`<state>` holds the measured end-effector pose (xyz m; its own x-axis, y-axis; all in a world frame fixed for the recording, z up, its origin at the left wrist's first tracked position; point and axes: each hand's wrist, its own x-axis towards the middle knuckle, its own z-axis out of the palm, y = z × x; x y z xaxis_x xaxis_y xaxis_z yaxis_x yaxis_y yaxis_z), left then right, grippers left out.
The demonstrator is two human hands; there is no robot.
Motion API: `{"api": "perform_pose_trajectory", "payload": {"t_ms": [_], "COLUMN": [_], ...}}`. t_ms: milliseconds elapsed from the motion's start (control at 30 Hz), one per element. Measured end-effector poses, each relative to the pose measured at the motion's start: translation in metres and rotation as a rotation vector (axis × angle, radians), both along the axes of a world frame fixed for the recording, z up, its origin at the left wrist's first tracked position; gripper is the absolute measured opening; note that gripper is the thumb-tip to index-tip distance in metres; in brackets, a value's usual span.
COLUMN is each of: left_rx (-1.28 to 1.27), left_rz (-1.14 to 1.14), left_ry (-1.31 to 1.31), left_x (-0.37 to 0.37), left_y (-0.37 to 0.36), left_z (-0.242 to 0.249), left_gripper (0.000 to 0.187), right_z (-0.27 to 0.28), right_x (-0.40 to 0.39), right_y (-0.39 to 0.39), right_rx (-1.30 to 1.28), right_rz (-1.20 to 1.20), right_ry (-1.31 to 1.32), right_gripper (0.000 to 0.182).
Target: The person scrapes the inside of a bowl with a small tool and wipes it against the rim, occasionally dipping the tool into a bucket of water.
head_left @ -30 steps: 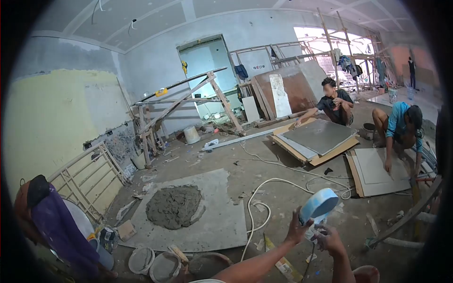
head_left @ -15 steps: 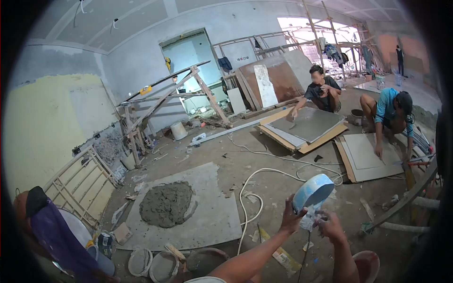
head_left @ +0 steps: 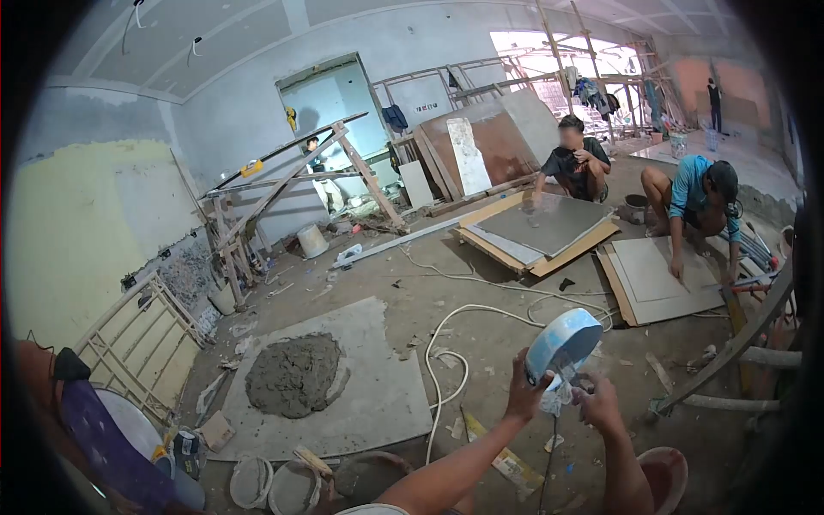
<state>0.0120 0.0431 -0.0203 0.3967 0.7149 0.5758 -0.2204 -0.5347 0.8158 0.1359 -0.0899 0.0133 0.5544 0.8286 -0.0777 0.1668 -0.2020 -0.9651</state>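
My left hand [head_left: 525,393] grips the lower left side of a pale blue round object [head_left: 552,341], shaped like a shallow tub or a wide roll. Its broad rim faces up and left, and its greyish face is tilted toward the lower right. Whitish translucent material [head_left: 556,396] hangs below it between my hands; it looks like crumpled plastic film. My right hand [head_left: 598,402] is closed, its fingers pinched at the edge of this material. Both hands are raised above the dirty floor.
Wet mortar [head_left: 293,374] lies on a grey board [head_left: 390,416] at the left. Buckets [head_left: 251,481] line the near edge. A pale hose [head_left: 446,322] winds across the floor. Two people crouch by panels [head_left: 549,221] at the back right. A reddish basin [head_left: 665,481] is near my right forearm.
The view has shifted slightly, moving the surroundings left in the picture. My hands still hold the blue object and the translucent material. The crouching person in black has drawn their working hand back slightly.
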Motion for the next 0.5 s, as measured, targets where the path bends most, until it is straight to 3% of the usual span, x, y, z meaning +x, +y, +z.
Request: {"api": "perform_pose_trajectory", "payload": {"t_ms": [100, 167, 200, 267, 367, 500], "left_rx": [0.027, 0.045, 0.023, -0.003, -0.035, -0.027], "left_rz": [0.037, 0.063, 0.017, -0.031, -0.065, -0.057], "left_ry": [0.063, 0.109, 0.056, 0.002, -0.064, 0.000], "left_x": [0.003, 0.006, 0.005, 0.004, 0.004, 0.008], "left_y": [0.000, 0.004, 0.005, 0.005, -0.006, -0.007], "left_z": [-0.008, -0.015, -0.013, -0.005, 0.003, 0.000], "left_gripper": [0.081, 0.079, 0.077, 0.076, 0.076, 0.079], "right_z": [-0.035, -0.038, -0.029, 0.001, 0.008, 0.001], "right_x": [0.000, -0.003, -0.004, -0.002, 0.005, -0.003], "right_y": [0.011, 0.009, 0.003, -0.009, -0.013, -0.012], "right_rx": [0.104, 0.219, 0.217, 0.132, 0.076, 0.122], "right_rz": [0.027, 0.169, 0.164, 0.180, 0.004, 0.092], "right_ry": [-0.129, -0.156, -0.157, 0.109, -0.043, -0.029], "right_gripper": [0.035, 0.035, 0.035, 0.032, 0.033, 0.033]}}
